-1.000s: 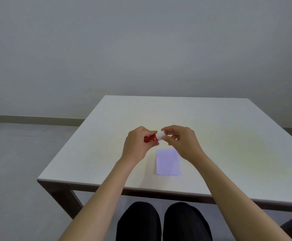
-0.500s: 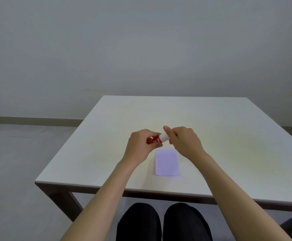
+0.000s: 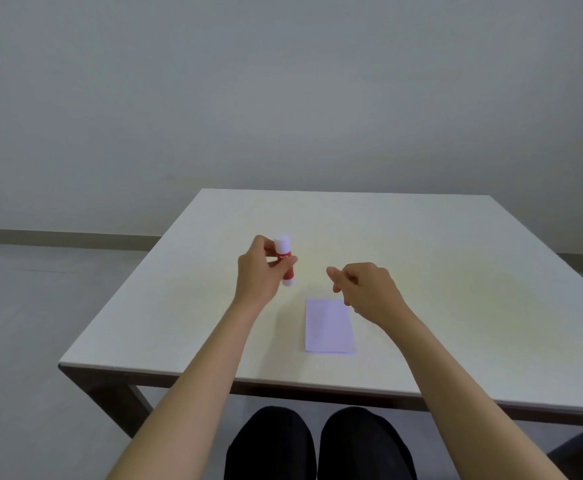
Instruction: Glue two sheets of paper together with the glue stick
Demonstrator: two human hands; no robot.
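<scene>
My left hand (image 3: 259, 271) holds a red glue stick (image 3: 285, 259) upright, white cap on top and white base at the bottom, just above the table. My right hand (image 3: 364, 289) hovers to the right of it with fingers loosely curled and nothing in them. A pale lilac sheet of paper (image 3: 328, 325) lies flat on the table, below and between my hands; its far right corner is hidden by my right hand. Whether it is one sheet or two stacked I cannot tell.
The white square table (image 3: 456, 271) has dark legs and its near edge runs just above my knees (image 3: 318, 445). A plain grey wall stands behind it, with grey floor to the left.
My right hand has let go of the glue stick and drawn away to the right. My left hand has turned the stick from lying sideways to upright and moved it left.
</scene>
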